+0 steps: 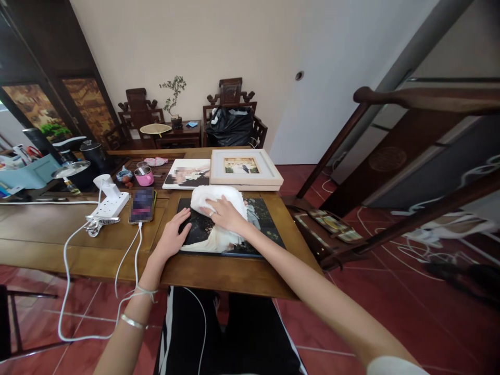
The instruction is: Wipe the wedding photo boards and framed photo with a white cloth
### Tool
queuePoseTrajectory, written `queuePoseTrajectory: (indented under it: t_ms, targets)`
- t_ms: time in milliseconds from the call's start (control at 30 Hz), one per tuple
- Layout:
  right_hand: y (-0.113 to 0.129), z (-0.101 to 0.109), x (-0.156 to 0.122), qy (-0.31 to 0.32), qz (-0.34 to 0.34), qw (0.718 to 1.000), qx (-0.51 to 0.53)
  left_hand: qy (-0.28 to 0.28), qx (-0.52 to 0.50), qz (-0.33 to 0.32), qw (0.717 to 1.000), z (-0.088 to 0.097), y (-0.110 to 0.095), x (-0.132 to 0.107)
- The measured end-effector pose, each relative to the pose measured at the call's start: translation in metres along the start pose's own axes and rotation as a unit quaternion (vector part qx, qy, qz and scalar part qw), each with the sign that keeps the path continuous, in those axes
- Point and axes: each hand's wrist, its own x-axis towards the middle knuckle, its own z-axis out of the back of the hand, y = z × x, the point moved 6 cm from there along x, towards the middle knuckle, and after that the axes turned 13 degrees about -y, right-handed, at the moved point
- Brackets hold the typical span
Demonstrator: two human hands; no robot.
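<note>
A white cloth [213, 192], soft and bunched into a rounded pad, lies across the upper part of a photo panel [234, 242]. The panel — rectangular, dark and glossy — rests face up near the wooden table's [219, 271] end, its print showing dark foliage and a pale gown spread along the bottom.

- left hand [172, 237]: palm down, fingers forward and to the right, thumb spread apart
- left forearm [135, 307]: up from lower left
- right hand [225, 213]: palm down, fingers spread, pointing left
- right forearm [308, 286]: long diagonal from lower right
</note>
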Motion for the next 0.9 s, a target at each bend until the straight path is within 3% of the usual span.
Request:
queuePoseTrajectory:
  t_ms: [267, 367, 500, 600, 667, 767, 900]
  targets:
    - [0.057, 0.03, -0.093, 0.047, 0.06, 0.996, 0.044, 0.007, 0.002, -0.007, 1.0, -0.001, -0.001, -0.001]
    - [0.063, 0.042, -0.112, 0.075, 0.066, 0.993, 0.066, 0.003, 0.006, -0.007, 1.0, 0.0, -0.002, -0.001]
    - [0.027, 0.045, -0.103, 0.062, -0.004, 0.997, 0.04, 0.004, 0.008, -0.006, 1.0, -0.001, -0.002, -0.001]
    - [-0.009, 0.04, -0.077, 0.024, -0.076, 0.997, -0.009, 0.0, 0.003, -0.001, 1.0, 0.0, -0.003, -0.001]
    - [-0.017, 0.033, -0.056, -0.005, -0.086, 0.996, -0.036, -0.007, -0.007, 0.0, 1.0, 0.002, -0.005, -0.001]
    - [-0.002, 0.015, -0.034, -0.01, -0.05, 0.997, -0.057, -0.025, -0.036, -0.009, 0.999, 0.007, -0.009, -0.002]
    - [0.047, -0.003, -0.042, 0.074, 0.075, 0.994, 0.014, -0.037, -0.054, -0.01, 0.998, 0.011, -0.01, -0.004]
